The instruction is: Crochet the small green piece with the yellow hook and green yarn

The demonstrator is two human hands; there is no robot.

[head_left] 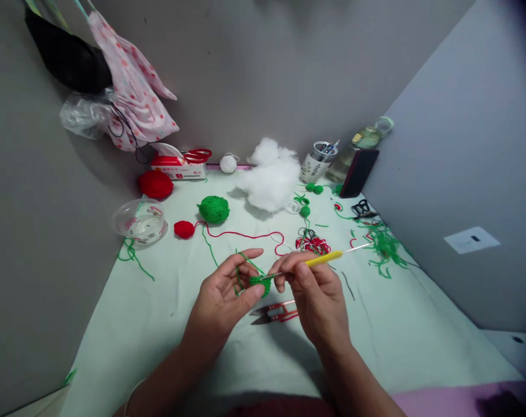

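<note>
Between thumb and fingers, my left hand [223, 295] pinches a small green crochet piece [261, 284], with green yarn running over its raised fingers. A yellow-handled crochet hook [323, 259] is gripped in my right hand [319, 295]; its metal tip points left and meets the top edge of the piece. From the left hand a green strand leads back toward the green yarn ball [214, 209]. Thread snips [275, 313] with orange handles lie on the table below the hands, partly hidden by the right hand.
White stuffing [271, 176] sits at the back, beside a pen can [318, 162]. A phone [359, 172] leans at right near green yarn scraps [385, 243]. Red yarn balls [156, 184], a plastic bowl [141, 223] and a box [179, 168] with red scissors [197, 155] stand left.
</note>
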